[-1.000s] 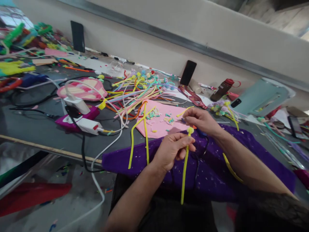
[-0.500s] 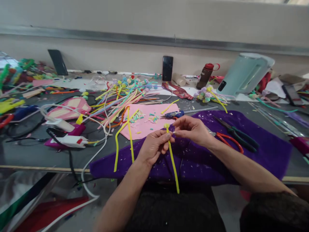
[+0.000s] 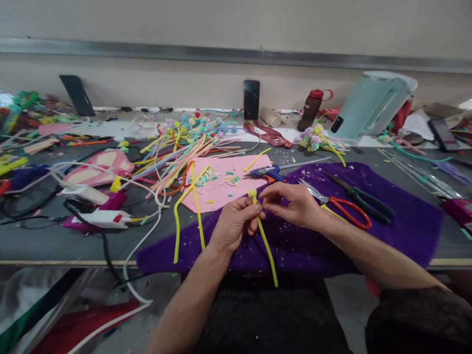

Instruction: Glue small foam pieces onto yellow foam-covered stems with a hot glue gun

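My left hand (image 3: 236, 221) pinches a yellow fuzzy stem (image 3: 267, 250) just below its curled top, and the long end hangs down over the purple cloth (image 3: 416, 221). Close against it on the right, my right hand (image 3: 289, 202) has thumb and fingers pressed together beside the curled top; whatever lies between these fingertips is too small to tell. Behind the hands, blue-handled pliers (image 3: 267, 173) rest at the edge of a pink sheet (image 3: 188, 196) with small cut bits on it. Two more yellow stems (image 3: 197, 211) lie left of my left hand.
Red-handled scissors (image 3: 350, 212) and green-handled pliers (image 3: 370, 204) lie on the cloth at right. Behind stand a phone (image 3: 251, 100), a bottle (image 3: 309, 112) and a pale green kettle (image 3: 376, 105). A white cable (image 3: 142, 241) and a bundle of coloured stems (image 3: 199, 142) are at left.
My right hand has shifted slightly down beside the stem's curled top, its fingers drawn closer together. The stem's lower end has swung a little right. The whole view has shifted slightly.
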`<act>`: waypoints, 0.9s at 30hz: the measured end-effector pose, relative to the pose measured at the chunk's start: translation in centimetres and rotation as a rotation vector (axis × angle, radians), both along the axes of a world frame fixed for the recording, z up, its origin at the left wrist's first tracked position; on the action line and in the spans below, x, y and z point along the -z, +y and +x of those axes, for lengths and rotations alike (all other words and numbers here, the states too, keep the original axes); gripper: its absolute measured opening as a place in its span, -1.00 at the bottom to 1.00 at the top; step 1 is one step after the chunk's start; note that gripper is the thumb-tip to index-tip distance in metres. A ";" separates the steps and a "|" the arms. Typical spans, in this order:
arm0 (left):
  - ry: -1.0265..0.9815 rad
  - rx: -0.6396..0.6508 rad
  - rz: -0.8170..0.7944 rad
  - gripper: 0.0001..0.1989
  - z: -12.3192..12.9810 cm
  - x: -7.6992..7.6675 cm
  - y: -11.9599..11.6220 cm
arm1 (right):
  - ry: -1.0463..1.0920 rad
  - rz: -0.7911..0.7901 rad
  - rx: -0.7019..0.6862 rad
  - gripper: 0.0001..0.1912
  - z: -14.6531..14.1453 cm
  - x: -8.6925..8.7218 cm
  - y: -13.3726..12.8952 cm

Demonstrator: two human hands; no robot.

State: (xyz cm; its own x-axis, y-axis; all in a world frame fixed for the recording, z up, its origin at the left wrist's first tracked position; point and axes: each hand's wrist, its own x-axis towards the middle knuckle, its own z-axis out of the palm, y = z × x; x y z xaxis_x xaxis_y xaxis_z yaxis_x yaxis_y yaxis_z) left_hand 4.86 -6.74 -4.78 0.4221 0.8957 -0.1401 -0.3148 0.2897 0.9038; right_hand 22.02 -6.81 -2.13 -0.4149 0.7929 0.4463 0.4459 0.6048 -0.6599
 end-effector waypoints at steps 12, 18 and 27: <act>0.047 -0.001 0.024 -0.82 -0.1 -0.4 -0.4 | 0.296 -0.627 -0.272 -0.81 0.5 -0.2 0.7; 0.089 0.040 0.012 -0.82 0.0 -0.6 -0.4 | 0.348 -0.759 -0.402 -0.81 1.0 0.4 1.3; 0.096 -0.007 0.029 -0.83 0.0 -0.5 -0.3 | 0.434 -0.838 -0.396 -0.81 0.8 0.9 1.7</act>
